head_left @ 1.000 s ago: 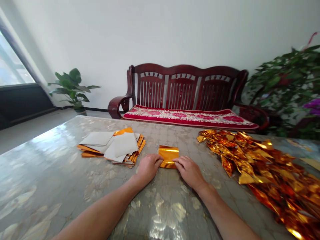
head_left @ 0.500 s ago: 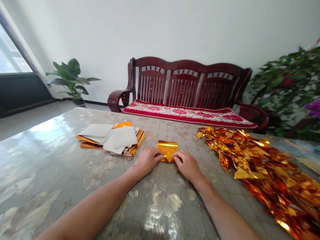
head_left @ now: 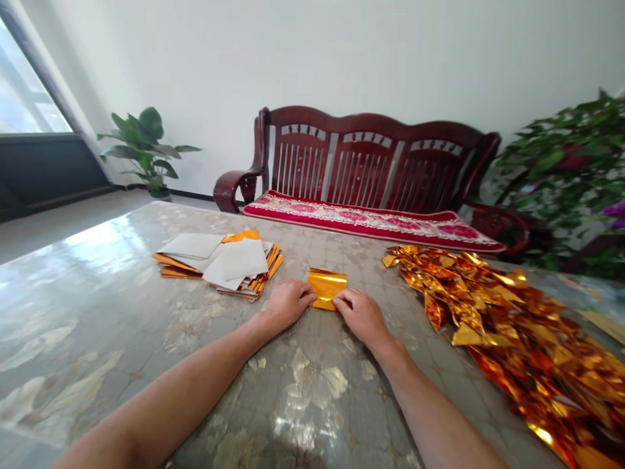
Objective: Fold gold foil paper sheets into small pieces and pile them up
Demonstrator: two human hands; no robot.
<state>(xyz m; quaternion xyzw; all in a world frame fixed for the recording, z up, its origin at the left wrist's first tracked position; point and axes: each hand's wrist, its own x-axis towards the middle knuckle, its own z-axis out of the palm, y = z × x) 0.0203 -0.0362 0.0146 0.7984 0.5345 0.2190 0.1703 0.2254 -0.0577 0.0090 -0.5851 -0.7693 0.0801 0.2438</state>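
Note:
A small sheet of shiny gold foil paper (head_left: 328,286) lies on the table in front of me, its far edge curling up. My left hand (head_left: 291,301) pinches its left side near the lower corner, fingers closed. At its lower right corner, my right hand (head_left: 360,314) grips the edge between thumb and fingers. To the left rests a stack of foil paper sheets (head_left: 239,264), mostly white side up with orange-gold edges showing. On the right spreads a large heap of folded gold foil pieces (head_left: 508,319).
The table (head_left: 146,339) has a glossy floral cover. Behind it stands a dark red wooden bench (head_left: 366,163) with a red patterned cushion (head_left: 371,218). A potted plant (head_left: 146,146) is at the back left, leafy greenery (head_left: 566,163) at the right. Clear plastic (head_left: 581,286) lies beyond the heap.
The foil sheet looks flatter and smoother along its near part, and my right hand's fingers have shifted slightly left along its near edge. The whole view has tilted a little.

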